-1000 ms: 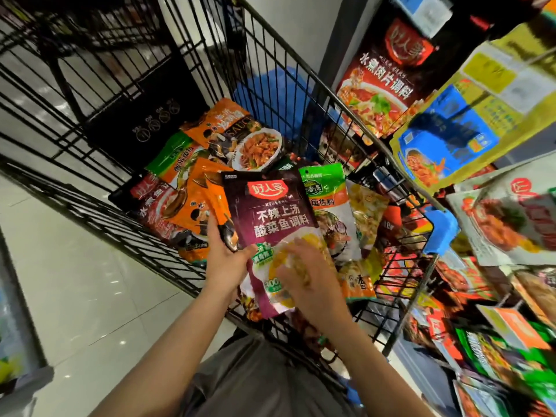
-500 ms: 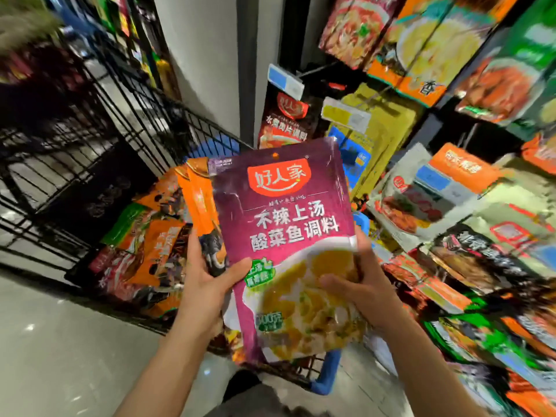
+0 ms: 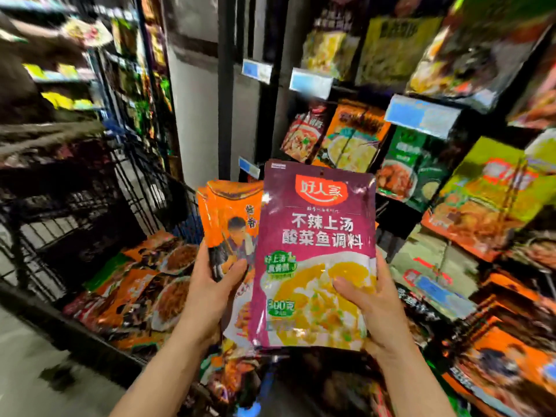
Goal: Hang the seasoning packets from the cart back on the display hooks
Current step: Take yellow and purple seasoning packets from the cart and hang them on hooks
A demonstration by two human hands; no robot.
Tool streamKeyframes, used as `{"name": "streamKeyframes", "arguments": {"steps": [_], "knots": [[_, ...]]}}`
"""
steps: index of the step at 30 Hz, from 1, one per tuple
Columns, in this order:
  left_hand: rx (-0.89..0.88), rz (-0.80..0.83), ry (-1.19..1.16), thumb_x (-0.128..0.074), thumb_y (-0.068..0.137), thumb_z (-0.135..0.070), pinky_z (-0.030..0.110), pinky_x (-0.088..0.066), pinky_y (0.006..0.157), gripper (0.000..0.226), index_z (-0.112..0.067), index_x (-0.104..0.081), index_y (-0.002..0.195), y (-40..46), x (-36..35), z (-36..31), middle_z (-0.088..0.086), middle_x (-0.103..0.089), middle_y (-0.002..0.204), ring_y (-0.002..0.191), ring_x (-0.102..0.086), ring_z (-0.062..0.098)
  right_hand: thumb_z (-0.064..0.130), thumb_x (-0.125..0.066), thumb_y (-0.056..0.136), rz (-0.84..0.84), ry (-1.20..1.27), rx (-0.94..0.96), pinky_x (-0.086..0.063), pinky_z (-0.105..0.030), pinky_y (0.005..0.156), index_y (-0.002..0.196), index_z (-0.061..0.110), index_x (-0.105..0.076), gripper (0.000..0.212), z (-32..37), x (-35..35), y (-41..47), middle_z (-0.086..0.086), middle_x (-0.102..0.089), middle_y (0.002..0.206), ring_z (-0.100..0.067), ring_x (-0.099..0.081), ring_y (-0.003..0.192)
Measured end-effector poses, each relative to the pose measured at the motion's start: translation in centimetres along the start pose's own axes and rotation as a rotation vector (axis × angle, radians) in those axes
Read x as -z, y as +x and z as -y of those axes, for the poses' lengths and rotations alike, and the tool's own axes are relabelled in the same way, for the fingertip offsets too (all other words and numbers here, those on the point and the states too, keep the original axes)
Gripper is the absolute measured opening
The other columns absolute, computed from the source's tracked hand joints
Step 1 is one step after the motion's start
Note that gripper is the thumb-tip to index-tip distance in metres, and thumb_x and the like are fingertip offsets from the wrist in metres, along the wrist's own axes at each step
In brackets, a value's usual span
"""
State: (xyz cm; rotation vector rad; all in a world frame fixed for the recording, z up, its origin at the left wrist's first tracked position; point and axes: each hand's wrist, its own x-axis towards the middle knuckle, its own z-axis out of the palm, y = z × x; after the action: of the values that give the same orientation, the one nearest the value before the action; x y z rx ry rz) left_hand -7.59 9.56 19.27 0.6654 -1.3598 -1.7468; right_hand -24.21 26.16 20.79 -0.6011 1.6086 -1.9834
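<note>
The right hand (image 3: 376, 308) grips a glossy purple seasoning packet (image 3: 316, 254) upright, the left hand (image 3: 210, 290) clasps orange foil packets (image 3: 228, 218) beside it — carrying step, so next its top hole must meet a free hook.

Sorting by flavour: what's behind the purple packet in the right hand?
Behind the glossy purple seasoning packet, orange packets fan out in the left hand. Their right parts are covered, so their number is unclear. The right hand holds the purple one.

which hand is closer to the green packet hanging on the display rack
Right. The right hand, gripping the purple packet, sits just below-left of the green packet. The left hand, holding orange packets, is farther left.
</note>
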Motion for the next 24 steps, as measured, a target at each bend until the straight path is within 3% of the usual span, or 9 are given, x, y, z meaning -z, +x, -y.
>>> {"name": "streamKeyframes", "arguments": {"steps": [2,5,9,12,15,17,19,22,24], "knots": [[-0.092,-0.071,0.055,-0.079,0.081,-0.034,0.044,-0.043,0.11,0.07,-0.035,-0.044,0.141,0.5,-0.1,-1.6,-0.008,-0.054,0.141,0.128,-0.053,0.013,0.024,-0.092,0.053,0.015,-0.002,0.051,-0.05,-0.06,0.095,0.127,0.032,-0.056,0.083,1.6,-1.1,0.8,-0.011,-0.069,0.119,-0.035,-0.066,0.109],[-0.176,-0.147,0.021,-0.064,0.092,-0.01,0.021,-0.052,0.092,0.06,-0.023,-0.04,0.146,3.0,1.6,-3.9,-0.002,-0.059,0.135,0.114,-0.061,0.006,0.009,-0.087,0.06,-0.024,0.001,0.148,-0.05,-0.062,0.093,0.131,0.031,-0.055,0.081,4.0,-3.4,3.0,-0.011,-0.069,0.119,-0.035,-0.066,0.108],[-0.234,-0.181,-0.063,-0.06,0.093,-0.003,0.041,-0.042,0.108,0.057,-0.017,-0.04,0.145,8.5,4.2,-6.7,0.005,-0.057,0.138,0.125,-0.057,0.022,0.003,-0.082,0.07,-0.04,-0.042,0.229,-0.058,-0.053,0.083,0.127,0.027,-0.056,0.067,7.2,-7.3,6.5,-0.013,-0.071,0.113,-0.034,-0.069,0.1],[-0.245,-0.137,-0.123,-0.056,0.095,0.002,0.034,-0.045,0.1,0.055,-0.018,-0.042,0.144,13.4,5.6,-9.0,0.0,-0.064,0.126,0.107,-0.064,0.01,-0.005,-0.072,0.078,-0.039,-0.054,0.291,-0.06,-0.034,0.066,0.129,0.027,-0.055,0.062,9.5,-10.8,9.5,-0.007,-0.074,0.104,-0.025,-0.073,0.089],[-0.268,-0.086,-0.124,-0.06,0.094,-0.005,0.038,-0.043,0.103,0.056,-0.026,-0.043,0.143,19.0,7.6,-10.7,0.0,-0.061,0.132,0.116,-0.06,0.016,-0.007,-0.072,0.08,-0.096,-0.08,0.359,-0.059,-0.028,0.061,0.13,0.024,-0.053,0.062,11.7,-14.9,13.4,-0.008,-0.073,0.104,-0.019,-0.074,0.084],[-0.278,-0.074,-0.144,-0.06,0.095,-0.006,0.03,-0.045,0.094,0.056,-0.028,-0.042,0.144,22.3,8.5,-11.6,-0.002,-0.059,0.133,0.113,-0.06,0.012,-0.008,-0.071,0.08,-0.138,-0.101,0.396,-0.056,-0.023,0.058,0.133,0.02,-0.051,0.064,13.3,-17.2,16.2,-0.006,-0.071,0.105,-0.013,-0.073,0.08],[-0.27,-0.082,-0.183,-0.057,0.095,-0.004,0.025,-0.046,0.084,0.059,-0.026,-0.039,0.147,25.0,9.1,-12.3,-0.002,-0.059,0.129,0.105,-0.062,0.009,-0.005,-0.074,0.079,-0.176,-0.162,0.426,-0.057,-0.024,0.06,0.133,0.02,-0.051,0.064,15.3,-19.3,19.0,-0.004,-0.071,0.106,-0.013,-0.073,0.083],[-0.255,-0.102,-0.232,-0.058,0.095,-0.003,0.042,-0.047,0.096,0.056,-0.023,-0.041,0.145,28.2,10.1,-13.2,0.003,-0.061,0.127,0.113,-0.061,0.025,-0.003,-0.077,0.076,-0.195,-0.209,0.446,-0.059,-0.036,0.072,0.128,0.017,-0.056,0.06,18.2,-22.0,23.2,-0.009,-0.071,0.109,-0.023,-0.072,0.092],[-0.256,-0.107,-0.254,-0.057,0.096,-0.003,0.042,-0.048,0.092,0.053,-0.022,-0.042,0.143,30.3,10.8,-13.8,0.001,-0.062,0.122,0.106,-0.062,0.022,-0.005,-0.076,0.075,-0.205,-0.216,0.465,-0.058,-0.034,0.068,0.127,0.014,-0.057,0.058,20.1,-23.7,25.9,-0.011,-0.071,0.108,-0.024,-0.072,0.09]]}}
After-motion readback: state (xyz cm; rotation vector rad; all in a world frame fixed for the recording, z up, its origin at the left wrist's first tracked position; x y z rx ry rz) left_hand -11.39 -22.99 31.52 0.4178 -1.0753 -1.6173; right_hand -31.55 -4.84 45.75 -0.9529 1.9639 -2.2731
